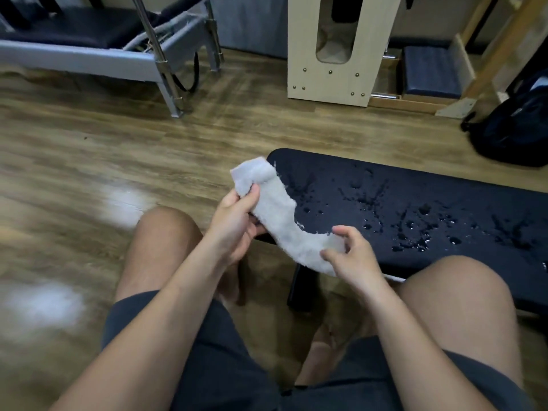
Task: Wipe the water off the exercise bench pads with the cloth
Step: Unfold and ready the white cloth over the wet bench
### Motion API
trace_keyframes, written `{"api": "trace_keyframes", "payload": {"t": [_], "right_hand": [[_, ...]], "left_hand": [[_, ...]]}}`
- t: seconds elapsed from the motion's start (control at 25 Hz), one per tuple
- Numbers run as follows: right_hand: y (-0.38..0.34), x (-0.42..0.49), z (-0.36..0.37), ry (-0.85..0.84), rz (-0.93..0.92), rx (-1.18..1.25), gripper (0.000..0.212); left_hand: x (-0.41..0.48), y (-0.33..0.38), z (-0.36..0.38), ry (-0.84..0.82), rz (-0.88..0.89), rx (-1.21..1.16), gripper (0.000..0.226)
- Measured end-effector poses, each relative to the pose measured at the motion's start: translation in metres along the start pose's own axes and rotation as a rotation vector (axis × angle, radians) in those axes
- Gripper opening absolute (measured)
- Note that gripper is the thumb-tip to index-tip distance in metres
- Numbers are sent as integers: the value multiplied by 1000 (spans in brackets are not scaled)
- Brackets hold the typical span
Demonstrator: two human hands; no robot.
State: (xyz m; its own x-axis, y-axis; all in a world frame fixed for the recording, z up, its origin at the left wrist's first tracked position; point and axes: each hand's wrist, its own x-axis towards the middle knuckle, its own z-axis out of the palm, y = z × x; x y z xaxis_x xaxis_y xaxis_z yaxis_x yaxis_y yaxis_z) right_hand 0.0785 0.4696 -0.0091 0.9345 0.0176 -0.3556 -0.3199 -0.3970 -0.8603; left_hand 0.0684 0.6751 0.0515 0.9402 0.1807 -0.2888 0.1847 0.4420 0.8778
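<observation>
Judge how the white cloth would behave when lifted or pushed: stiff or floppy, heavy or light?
Probably floppy: the cloth curves limply between the left hand and right hand. Likely light: loose pinches hold it. Fluffy, so unlikely slippery.

Dark bench pad (415, 185), water droplets (409, 232) scattered across its top

Exercise studio, reformer frame (89, 59), padded bench (415, 209)

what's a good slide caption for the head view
Person holds a white cloth between left hand and right hand by the water-beaded bench pad, not yet wiped.
</observation>
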Motion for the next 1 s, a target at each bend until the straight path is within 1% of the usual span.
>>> {"api": "trace_keyframes", "payload": {"t": [0.04, 0.08, 0.12, 0.2, 0.24, 0.28, 0.36, 0.4, 0.48, 0.52, 0.56, 0.6, 0.64, 0.68, 0.8, 0.84, 0.92, 1.0], "right_hand": [[-2, -2, -1, -44, -92, -63, 54], [-8, -3, -2, -102, -166, -51, 59], [-14, -4, -3, -181, -220, 17, 60], [-25, -5, -3, -368, -267, 205, 51], [-29, -5, -2, -432, -269, 285, 43], [-30, -5, -2, -456, -260, 320, 36], [-31, -8, 0, -466, -197, 295, 28], [-30, -11, 2, -462, -153, 269, 24], [-25, -13, 4, -385, -72, 272, 17], [-23, -13, 3, -339, -39, 324, 17], [-22, -12, 1, -313, -3, 400, 20], [-23, -11, -2, -314, 30, 477, 25], [-25, -11, -4, -333, 56, 532, 31], [-25, -12, -4, -358, 67, 553, 37], [-22, -12, -1, -415, 45, 540, 64], [-23, -13, 0, -416, 24, 522, 70], [-22, -15, 0, -389, -47, 494, 72], [-22, -19, -1, -366, -112, 434, 67]], "left_hand": [[-1, 8, 5, -53, -17, 38, 32], [0, 13, 8, -100, -43, 82, 30], [0, 17, 12, -138, -80, 120, 28], [4, 15, 16, -186, -187, 143, 28], [7, 12, 15, -194, -245, 115, 31], [9, 8, 13, -185, -304, 67, 34], [11, -3, 5, -178, -408, 21, 44], [9, -9, 2, -180, -446, 64, 50], [1, -23, -3, -201, -489, 195, 55], [-7, -32, -5, -178, -494, 261, 59], [-15, -44, -8, -158, -498, 304, 72], [-23, -55, -10, -154, -485, 314, 90], [-30, -63, -11, -169, -453, 308, 101], [-36, -68, -10, -182, -389, 334, 102], [-34, -71, -10, -155, -51, 568, 85], [-32, -69, -10, -156, 53, 640, 79], [-30, -68, -13, -167, 175, 758, 64], [-30, -71, -15, -128, 256, 863, 50]]}}
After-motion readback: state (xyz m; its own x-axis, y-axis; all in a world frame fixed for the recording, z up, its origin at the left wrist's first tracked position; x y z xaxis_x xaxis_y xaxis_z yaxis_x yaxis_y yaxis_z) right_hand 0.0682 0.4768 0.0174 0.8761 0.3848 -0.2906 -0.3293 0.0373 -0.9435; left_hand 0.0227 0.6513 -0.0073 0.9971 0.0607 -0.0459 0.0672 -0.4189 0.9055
